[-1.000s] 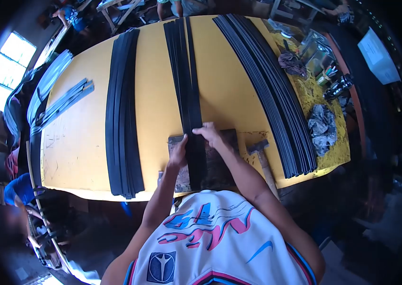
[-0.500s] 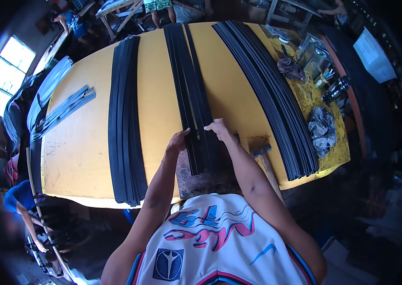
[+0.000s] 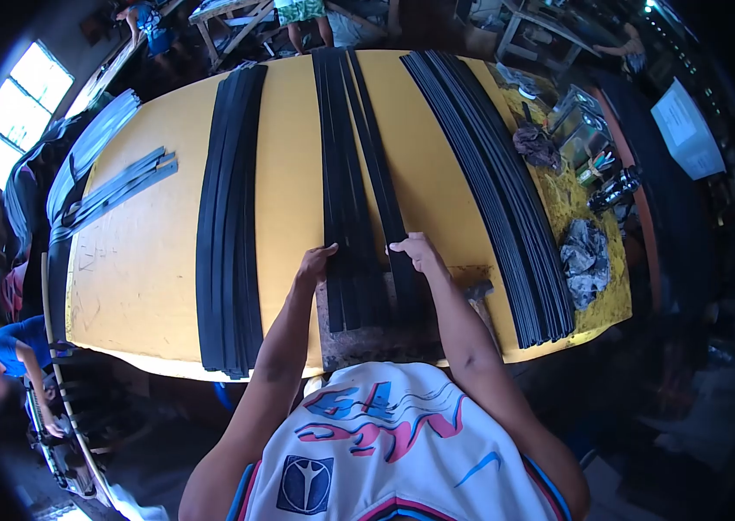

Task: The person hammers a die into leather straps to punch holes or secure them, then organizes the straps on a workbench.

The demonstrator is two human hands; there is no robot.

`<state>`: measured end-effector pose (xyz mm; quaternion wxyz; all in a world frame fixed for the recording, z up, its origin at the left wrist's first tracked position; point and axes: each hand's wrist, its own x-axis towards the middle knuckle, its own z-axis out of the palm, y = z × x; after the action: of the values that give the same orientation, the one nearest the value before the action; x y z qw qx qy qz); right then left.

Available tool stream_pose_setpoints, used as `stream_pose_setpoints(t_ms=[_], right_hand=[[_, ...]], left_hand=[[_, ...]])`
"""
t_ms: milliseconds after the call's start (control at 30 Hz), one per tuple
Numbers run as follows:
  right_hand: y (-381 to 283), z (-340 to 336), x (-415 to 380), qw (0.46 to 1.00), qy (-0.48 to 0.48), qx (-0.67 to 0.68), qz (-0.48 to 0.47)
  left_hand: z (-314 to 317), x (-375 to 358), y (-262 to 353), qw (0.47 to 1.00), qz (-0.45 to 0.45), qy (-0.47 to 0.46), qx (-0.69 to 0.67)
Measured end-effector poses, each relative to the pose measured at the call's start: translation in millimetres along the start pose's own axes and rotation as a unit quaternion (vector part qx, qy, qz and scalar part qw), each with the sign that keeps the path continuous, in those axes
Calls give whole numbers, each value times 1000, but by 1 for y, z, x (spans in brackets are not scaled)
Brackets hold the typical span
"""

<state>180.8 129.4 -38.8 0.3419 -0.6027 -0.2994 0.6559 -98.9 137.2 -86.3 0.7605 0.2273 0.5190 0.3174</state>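
Long black strips [image 3: 346,191] run up the middle of the yellow table [image 3: 289,174], their near ends over a dark, worn board [image 3: 359,346]. At the left edge of these strips is my left hand [image 3: 316,260], fingers closed with the thumb against the strip edge. My right hand [image 3: 415,250] pinches one separate black strip [image 3: 378,161] on the right, with a narrow wedge of yellow showing between it and the others. Both hands are near the strips' lower part.
Black strip bundles lie left [image 3: 230,217] and right [image 3: 497,191]. Grey strips [image 3: 124,187] are at far left. A hammer [image 3: 478,300] is right of the board. Crumpled plastic [image 3: 584,260] and bottles sit at the right edge. A person in blue [image 3: 24,347] is at lower left.
The right-hand strip has moved away from the middle group, widening the gap. My hands are slightly farther apart, and the camera view has shifted a little.
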Motion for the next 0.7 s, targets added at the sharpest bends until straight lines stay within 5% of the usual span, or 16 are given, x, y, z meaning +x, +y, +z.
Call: stream_pose_setpoints(t_ms=[133, 200, 267, 333, 400, 433, 500, 600, 700], right_hand=[[15, -1, 15, 997, 27, -75, 17], [26, -5, 24, 990, 54, -130, 15], [8, -6, 0, 974, 70, -210, -48], [0, -19, -6, 947, 87, -302, -61], [-1, -26, -14, 913, 101, -390, -72], [0, -28, -16, 908, 107, -397, -87], [-2, -31, -23, 905, 115, -399, -98], [-8, -25, -30, 870, 113, -474, -74], [-12, -18, -29, 852, 159, -487, -111]], left_hand=[[8, 3, 3, 990, -25, 125, 65], [9, 1, 5, 993, -19, 114, 24], [14, -14, 10, 988, 69, 121, 72], [20, -22, 11, 979, 64, 125, 149], [38, -43, 0, 846, 255, 289, 369], [63, -76, 1, 720, 331, 329, 514], [90, -116, -10, 655, 445, 243, 560], [112, -161, -48, 635, 440, 5, 635], [127, -167, -71, 618, 411, -22, 670]])
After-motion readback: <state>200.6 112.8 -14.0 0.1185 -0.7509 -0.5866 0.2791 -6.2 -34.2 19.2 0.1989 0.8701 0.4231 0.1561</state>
